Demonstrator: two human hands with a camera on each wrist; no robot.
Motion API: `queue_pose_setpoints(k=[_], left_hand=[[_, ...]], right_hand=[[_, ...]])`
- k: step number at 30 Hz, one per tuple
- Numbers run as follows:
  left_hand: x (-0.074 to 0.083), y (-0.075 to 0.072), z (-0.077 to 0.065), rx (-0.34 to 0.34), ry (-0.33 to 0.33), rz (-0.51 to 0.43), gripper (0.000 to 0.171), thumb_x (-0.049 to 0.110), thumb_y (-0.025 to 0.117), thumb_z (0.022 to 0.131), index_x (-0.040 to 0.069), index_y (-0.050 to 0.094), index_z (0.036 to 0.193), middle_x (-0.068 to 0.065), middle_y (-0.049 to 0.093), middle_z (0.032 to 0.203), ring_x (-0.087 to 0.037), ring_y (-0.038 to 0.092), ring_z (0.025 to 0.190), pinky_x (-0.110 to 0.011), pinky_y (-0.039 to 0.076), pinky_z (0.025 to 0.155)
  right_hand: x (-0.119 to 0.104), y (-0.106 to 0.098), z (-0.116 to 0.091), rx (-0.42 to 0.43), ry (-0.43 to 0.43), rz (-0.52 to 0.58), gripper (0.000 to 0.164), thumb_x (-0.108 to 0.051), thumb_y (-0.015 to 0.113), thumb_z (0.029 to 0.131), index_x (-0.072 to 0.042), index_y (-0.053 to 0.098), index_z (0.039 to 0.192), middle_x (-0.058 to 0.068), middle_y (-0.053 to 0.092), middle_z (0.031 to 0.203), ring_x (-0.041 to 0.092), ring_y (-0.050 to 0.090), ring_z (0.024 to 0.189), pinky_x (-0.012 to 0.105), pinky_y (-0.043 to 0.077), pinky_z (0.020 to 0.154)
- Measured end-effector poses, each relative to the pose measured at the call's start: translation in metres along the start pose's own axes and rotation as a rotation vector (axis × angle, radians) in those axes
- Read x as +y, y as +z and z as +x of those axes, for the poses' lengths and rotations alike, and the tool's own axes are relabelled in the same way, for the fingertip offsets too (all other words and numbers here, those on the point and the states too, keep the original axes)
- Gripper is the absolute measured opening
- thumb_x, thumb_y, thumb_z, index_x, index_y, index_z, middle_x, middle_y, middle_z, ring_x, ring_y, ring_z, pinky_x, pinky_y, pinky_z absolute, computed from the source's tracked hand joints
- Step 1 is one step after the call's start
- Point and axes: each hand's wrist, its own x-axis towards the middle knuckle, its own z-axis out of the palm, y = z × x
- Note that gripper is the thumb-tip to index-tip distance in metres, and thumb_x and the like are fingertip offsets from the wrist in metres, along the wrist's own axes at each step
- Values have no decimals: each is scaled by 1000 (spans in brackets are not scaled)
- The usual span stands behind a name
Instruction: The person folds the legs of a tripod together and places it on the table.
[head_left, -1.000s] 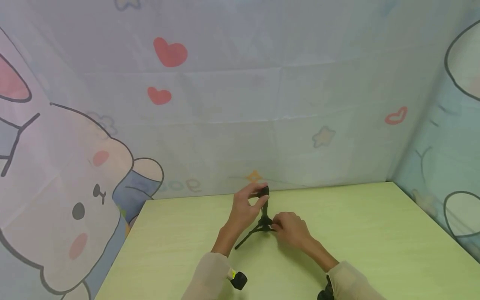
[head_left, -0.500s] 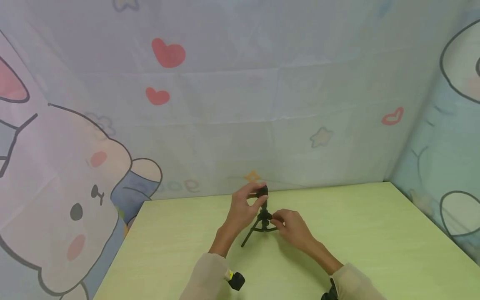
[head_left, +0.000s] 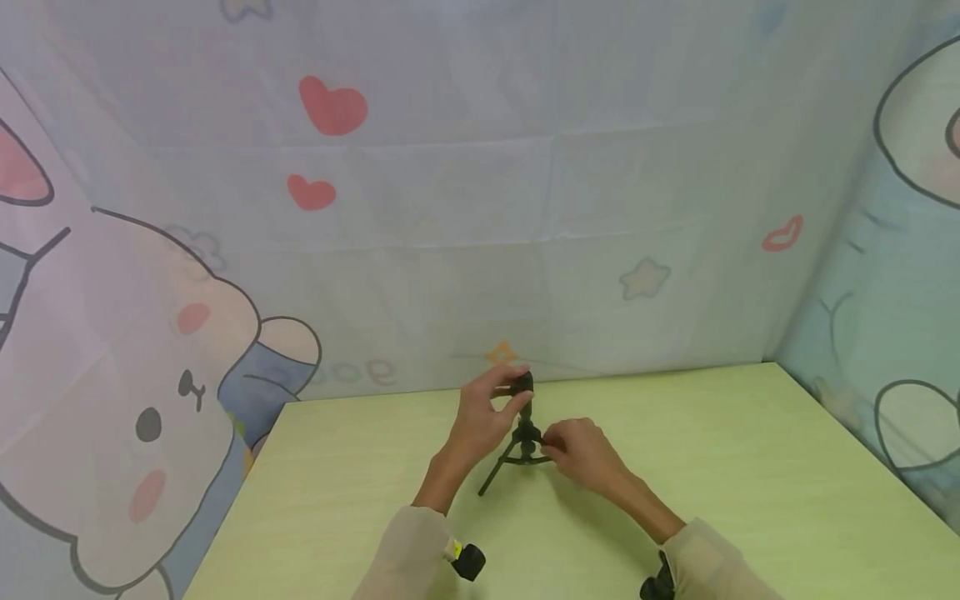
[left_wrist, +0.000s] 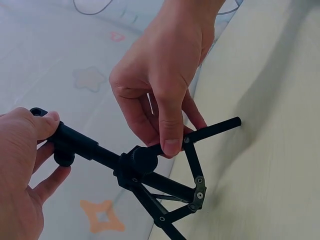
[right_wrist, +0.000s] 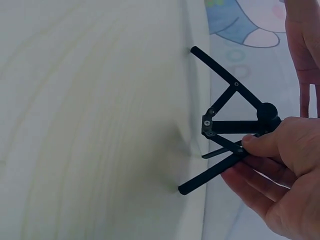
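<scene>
A small black tripod [head_left: 527, 434] stands upright over the table, its legs partly spread and joined by hinged braces. My left hand [head_left: 480, 417] grips the top of its column between thumb and fingers, above a round knob. Lower down, my right hand [head_left: 583, 454] pinches one tripod leg near the brace joint. The left wrist view shows the right thumb [left_wrist: 171, 145] pressed on that leg beside the collar. In the right wrist view the legs' tips, one of them on the near leg [right_wrist: 207, 177], point toward the table, and the left hand is mostly cut off at the edge.
The pale yellow-green table [head_left: 712, 467] extends around the hands. Behind it hangs a printed cloth [head_left: 450, 208] with hearts and a cartoon rabbit, and more cloth covers the sides. A small black camera [head_left: 469, 562] sits at the left sleeve.
The tripod's legs have drawn inward and its leg collar sits higher on the column. My right hand has risen slightly with the leg; my left hand keeps its hold on the top.
</scene>
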Motion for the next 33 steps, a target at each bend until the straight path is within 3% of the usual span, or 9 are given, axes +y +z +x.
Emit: queue_pose_setpoints(k=[6, 11, 19, 25, 33], left_hand=[[1, 1, 1, 12, 12, -7, 34, 5, 74, 96, 4, 68, 129, -11, 71, 121, -26, 69, 110, -39, 60, 92], [2, 4, 2, 19, 22, -4, 34, 5, 75, 96, 4, 69, 129, -10, 71, 120, -25, 70, 108, -38, 61, 90], [7, 7, 4, 12, 11, 19, 34, 5, 75, 96, 4, 68, 130, -11, 71, 119, -25, 70, 108, -33, 61, 89], [11, 7, 2, 22, 5, 43, 34, 5, 75, 96, 5, 68, 129, -9, 71, 121, -24, 71, 108, -31, 60, 88], [12, 3, 1, 21, -1, 25, 33, 4, 75, 96, 4, 69, 128, -11, 71, 119, -25, 71, 108, -37, 61, 87]], right_hand=[[2, 3, -3, 103, -24, -2, 9, 0, 80, 87, -8, 79, 81, -4, 70, 74, 5, 56, 62, 24, 48, 56], [7, 5, -5, 190, -45, 146, 8, 1, 80, 87, -3, 83, 93, 7, 79, 91, 17, 74, 75, 27, 58, 64], [12, 11, -7, 261, 13, 339, 10, 2, 80, 88, -1, 82, 97, 10, 79, 93, 22, 77, 78, 24, 61, 63], [12, 10, -7, 213, 12, 426, 10, 2, 78, 90, 3, 81, 100, 15, 78, 96, 25, 77, 81, 26, 62, 67], [9, -3, -1, 64, -40, 275, 10, -2, 74, 95, -6, 82, 99, 5, 79, 95, 20, 77, 83, 28, 61, 70]])
